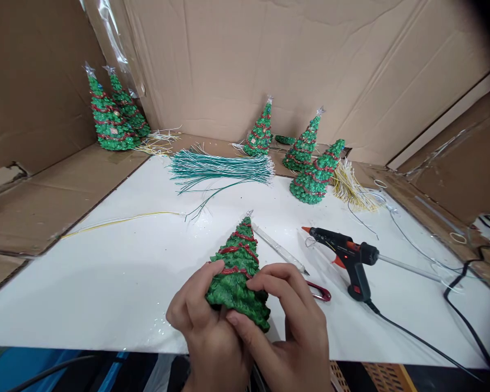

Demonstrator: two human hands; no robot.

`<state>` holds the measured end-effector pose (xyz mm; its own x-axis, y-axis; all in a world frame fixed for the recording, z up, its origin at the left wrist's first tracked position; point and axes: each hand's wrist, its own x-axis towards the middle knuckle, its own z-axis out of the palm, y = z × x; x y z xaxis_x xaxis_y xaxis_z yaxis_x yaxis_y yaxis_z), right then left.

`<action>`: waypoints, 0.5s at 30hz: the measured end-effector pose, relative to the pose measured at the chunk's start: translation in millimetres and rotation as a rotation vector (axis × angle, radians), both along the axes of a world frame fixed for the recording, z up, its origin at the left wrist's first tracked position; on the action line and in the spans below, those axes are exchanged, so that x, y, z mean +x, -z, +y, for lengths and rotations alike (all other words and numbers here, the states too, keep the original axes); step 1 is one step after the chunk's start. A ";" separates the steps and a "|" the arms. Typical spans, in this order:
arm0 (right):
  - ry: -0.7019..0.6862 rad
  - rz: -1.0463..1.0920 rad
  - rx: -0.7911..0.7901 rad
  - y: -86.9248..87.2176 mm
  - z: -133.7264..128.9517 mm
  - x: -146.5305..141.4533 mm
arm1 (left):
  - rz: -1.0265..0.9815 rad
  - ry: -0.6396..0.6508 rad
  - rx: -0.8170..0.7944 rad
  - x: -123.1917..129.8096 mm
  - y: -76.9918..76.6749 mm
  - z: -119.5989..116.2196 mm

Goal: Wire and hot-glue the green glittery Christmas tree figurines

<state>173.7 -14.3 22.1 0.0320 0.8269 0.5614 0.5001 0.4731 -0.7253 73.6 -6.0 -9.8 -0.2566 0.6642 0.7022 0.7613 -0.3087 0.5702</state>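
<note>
A small green Christmas tree (239, 247) with red garlands and a clear tip is held near the table's front edge, tilted with its tip pointing away from me. My left hand (206, 316) grips the lower left side of the tree, fingers closed on it. On the right, my right hand (289, 321) holds the base, its thumb at the bottom edge and its fingertips on the lower tier. The underside of the tree is hidden. Just beyond my right hand lie a clear pen-like stick (280, 247) and a red-handled tool (320, 291), partly covered by the hand.
A black glue gun (349, 256) with its cable lies at the right. Green wires (222, 166) are bundled behind. Several finished-looking trees (304, 144) stand at the back, near yellow and white wires (353, 185). Cardboard walls (237, 65) enclose the white table (106, 283).
</note>
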 end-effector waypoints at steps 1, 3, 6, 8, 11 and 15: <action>0.000 0.000 -0.004 0.1 -0.4 -0.5 | -0.022 -0.005 -0.004 1.1 -1.6 0.0; 0.000 0.003 -0.014 0.4 -0.8 -1.1 | -0.039 -0.008 0.002 3.1 -4.7 0.1; 0.001 0.013 -0.031 -0.3 -0.2 -1.4 | -0.020 -0.007 0.021 4.1 -7.2 0.9; -0.004 0.018 -0.042 -1.6 0.4 -1.2 | 0.006 0.004 0.032 3.1 -6.7 1.5; -0.007 0.039 -0.048 -2.4 1.6 -0.8 | 0.036 0.018 0.035 0.8 -4.1 2.2; 0.001 0.087 -0.045 3.0 2.4 -1.5 | 0.015 0.017 0.035 0.0 -1.3 2.2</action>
